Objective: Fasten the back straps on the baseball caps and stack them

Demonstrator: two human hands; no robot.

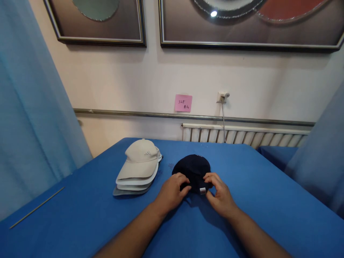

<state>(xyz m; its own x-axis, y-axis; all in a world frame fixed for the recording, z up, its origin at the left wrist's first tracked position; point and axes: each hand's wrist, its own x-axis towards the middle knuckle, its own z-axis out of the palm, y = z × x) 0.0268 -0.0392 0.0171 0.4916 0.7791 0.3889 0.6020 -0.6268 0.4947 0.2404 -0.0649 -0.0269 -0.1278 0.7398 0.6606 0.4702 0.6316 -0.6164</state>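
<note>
Dark cap [192, 168] lies crown-up on the blue table [255, 186], near its middle. Left hand [172, 191] grips the cap's near edge, fingers curled onto the fabric. Right hand [219, 193] pinches the rear strap at its metal buckle [202, 190] — thumb and forefinger closed. Just left of the cap — a stack of light caps [138, 168], beige on top.

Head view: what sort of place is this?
Probably an ordinary indoor room set up as a work spot: a table under a blue cloth against a wall with framed pictures, a radiator and a pink sticky note. Caps are stacked there.
</note>
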